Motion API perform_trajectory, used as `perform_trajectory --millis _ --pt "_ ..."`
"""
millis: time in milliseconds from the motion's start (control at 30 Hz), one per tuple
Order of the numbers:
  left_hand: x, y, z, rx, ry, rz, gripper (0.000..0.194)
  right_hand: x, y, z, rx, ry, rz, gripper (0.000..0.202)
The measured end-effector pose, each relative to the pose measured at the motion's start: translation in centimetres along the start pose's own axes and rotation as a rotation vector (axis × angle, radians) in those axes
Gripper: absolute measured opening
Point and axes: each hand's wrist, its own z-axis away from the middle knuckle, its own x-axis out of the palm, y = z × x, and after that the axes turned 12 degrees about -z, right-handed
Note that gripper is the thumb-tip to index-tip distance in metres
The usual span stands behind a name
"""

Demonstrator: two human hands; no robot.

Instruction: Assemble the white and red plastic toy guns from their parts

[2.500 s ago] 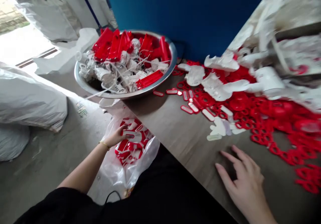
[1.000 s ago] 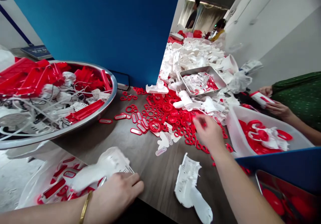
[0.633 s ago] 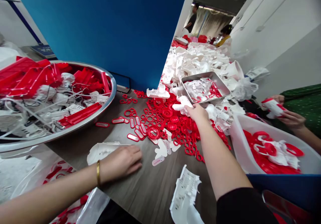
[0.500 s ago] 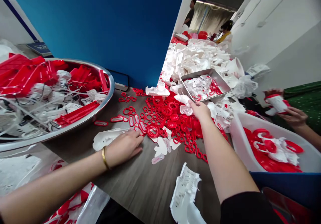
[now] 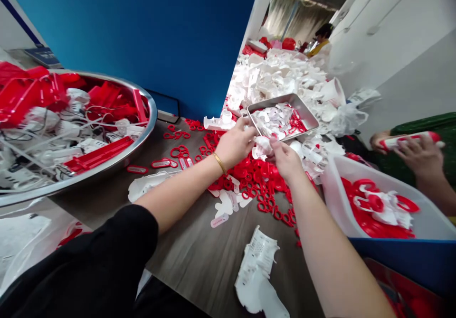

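My right hand [image 5: 285, 160] is closed on the end of a small white plastic part [image 5: 263, 144], held over the red pile in front of a metal tray. At the part's left end is my left hand [image 5: 235, 143], a gold bangle on its wrist and its fingers bent in against the part. Below both hands spreads a heap of red plastic rings [image 5: 261, 178]. The metal tray [image 5: 310, 118] holds white flat pieces and red rings. A white slotted plastic shell [image 5: 218, 122] lies left of the tray.
A large steel basin [image 5: 152, 114] of red and white parts stands left. White half shells [image 5: 261, 251] lie on the dark table [image 5: 199, 256]. Right is a translucent bin [image 5: 337, 190]; beyond it another person's hands [image 5: 422, 156] hold a red-and-white object. White parts [image 5: 281, 78] pile up behind.
My left hand has moved from the table by the white half shell up and right to the part in my right hand. The other person's red-and-white object has turned sideways.
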Motion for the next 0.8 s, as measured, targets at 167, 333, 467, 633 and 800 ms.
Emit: perform_trajectory --millis 167,333,467,633,800 --pt "-7.4 0.2 5.8 -0.197 -0.061 0.132 0.017 -0.4 -1.4 8.6 -0.377 -0.155 0.048 0.047" --pt "-15.6 0.1 16.5 -0.272 -0.688 0.079 0.025 2.5 -3.6 13.1 -0.265 -0.733 0.013 0.033" --pt "-16.4 0.2 21.3 -0.359 -0.674 -0.095 0.04 6.1 -3.6 13.4 -0.188 -1.083 0.227 0.016" --pt "-10.2 1.9 21.3 0.057 -0.529 -0.129 0.069 5.2 -0.3 13.6 -0.397 -0.797 0.4 0.035" --pt "-7.1 1.5 18.6 0.178 -0.465 -0.201 0.068 1.5 7.6 15.6 -0.814 -0.347 0.42 0.076"
